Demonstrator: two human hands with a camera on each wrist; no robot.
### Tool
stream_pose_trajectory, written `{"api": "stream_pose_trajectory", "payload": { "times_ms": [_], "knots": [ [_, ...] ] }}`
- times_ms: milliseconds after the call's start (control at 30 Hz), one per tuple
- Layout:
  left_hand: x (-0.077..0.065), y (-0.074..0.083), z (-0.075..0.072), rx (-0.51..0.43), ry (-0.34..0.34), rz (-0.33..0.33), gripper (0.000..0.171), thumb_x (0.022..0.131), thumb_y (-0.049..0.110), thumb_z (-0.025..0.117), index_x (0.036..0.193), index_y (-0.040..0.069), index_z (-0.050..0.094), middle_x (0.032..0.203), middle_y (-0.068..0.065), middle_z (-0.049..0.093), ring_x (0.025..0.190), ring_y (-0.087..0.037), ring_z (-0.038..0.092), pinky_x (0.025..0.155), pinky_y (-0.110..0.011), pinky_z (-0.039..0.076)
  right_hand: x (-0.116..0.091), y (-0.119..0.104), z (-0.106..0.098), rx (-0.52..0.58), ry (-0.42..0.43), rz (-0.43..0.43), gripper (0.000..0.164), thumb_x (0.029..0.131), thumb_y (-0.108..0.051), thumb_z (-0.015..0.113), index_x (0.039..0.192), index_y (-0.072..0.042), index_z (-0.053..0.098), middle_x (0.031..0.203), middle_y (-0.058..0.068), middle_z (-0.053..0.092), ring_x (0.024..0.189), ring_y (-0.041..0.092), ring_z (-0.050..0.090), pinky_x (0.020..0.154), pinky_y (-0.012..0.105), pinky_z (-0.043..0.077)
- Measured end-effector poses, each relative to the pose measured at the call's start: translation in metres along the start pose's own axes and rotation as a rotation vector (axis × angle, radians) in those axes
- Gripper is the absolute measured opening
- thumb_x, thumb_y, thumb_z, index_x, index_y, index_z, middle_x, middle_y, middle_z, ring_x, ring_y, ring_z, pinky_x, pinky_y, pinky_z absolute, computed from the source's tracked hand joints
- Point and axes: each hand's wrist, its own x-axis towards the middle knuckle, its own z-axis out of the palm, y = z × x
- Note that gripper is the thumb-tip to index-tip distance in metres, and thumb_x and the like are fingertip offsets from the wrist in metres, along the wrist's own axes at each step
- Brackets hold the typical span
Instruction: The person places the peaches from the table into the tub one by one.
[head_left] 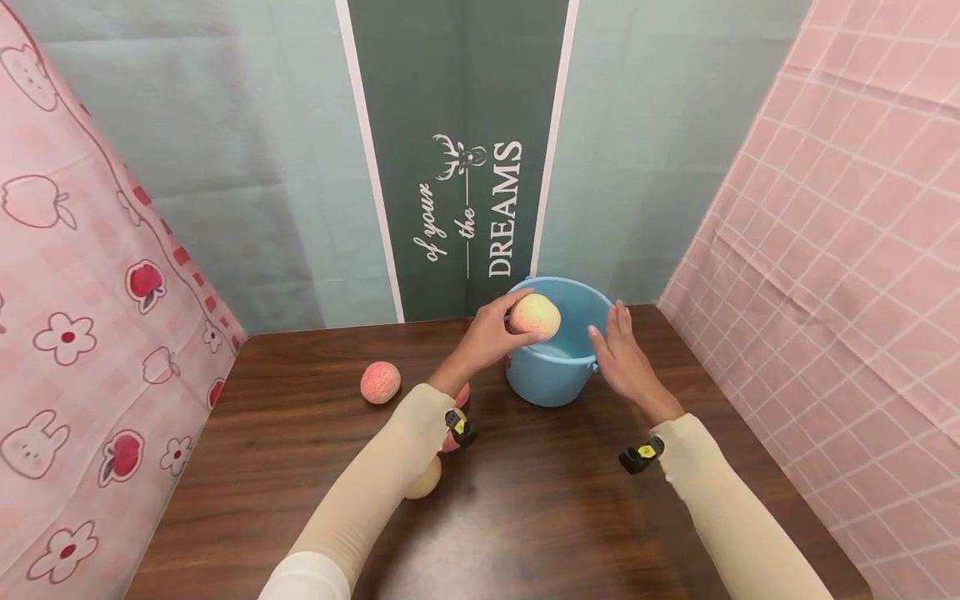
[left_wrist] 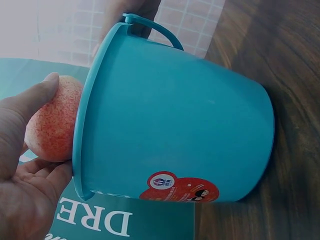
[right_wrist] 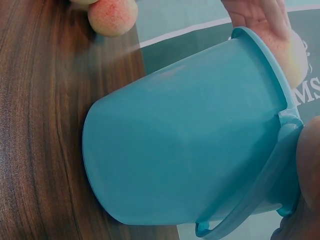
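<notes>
My left hand point(head_left: 487, 335) holds a peach point(head_left: 537, 316) between thumb and fingers, at the left side of the mouth of a blue bucket point(head_left: 549, 382). In the left wrist view this peach point(left_wrist: 56, 120) shows a reddish speckled side, right at the bucket rim point(left_wrist: 82, 130). The bucket stands upright on the table. On its other side my right hand point(head_left: 624, 358) rests against the rim near the handle joint, with fingers straight and the thumb over the mouth. The bucket's handle point(right_wrist: 255, 195) hangs down along its side.
A pink-red peach point(head_left: 380, 382) lies on the brown wooden table point(head_left: 300, 467) left of the bucket. Several more, including a pale one point(head_left: 426, 481), are partly hidden by my left forearm. A printed cloth point(head_left: 465, 100) hangs behind, with pink cloths on both sides.
</notes>
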Motion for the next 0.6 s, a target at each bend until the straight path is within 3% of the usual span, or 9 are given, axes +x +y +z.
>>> {"api": "stream_pose_trajectory", "payload": {
  "times_ms": [367,600],
  "knots": [
    [0.0061,0.001,0.0058,0.087,-0.048,0.074,0.081,0.082,0.03,0.087,0.15,0.012,0.048,0.145,-0.004,0.056,0.126,-0.018,0.056,0.107,-0.038,0.048,-0.0002,-0.0006,-0.0014,-0.008,-0.004,0.002,0.082,0.108,-0.055,0.022,0.158,0.002,-0.008,0.166,0.009,-0.024,0.154,0.034,-0.014,0.119,0.065,0.01],
    [0.0072,0.002,0.008,0.12,-0.069,0.084,0.082,0.082,0.03,0.087,0.151,0.012,0.047,0.149,-0.003,0.053,0.133,-0.018,0.052,0.11,-0.039,0.044,-0.0011,-0.0032,-0.0015,-0.021,-0.007,0.007,0.081,0.109,-0.053,0.021,0.158,0.005,-0.007,0.166,0.012,-0.023,0.153,0.033,-0.016,0.119,0.064,0.009]
  ]
}}
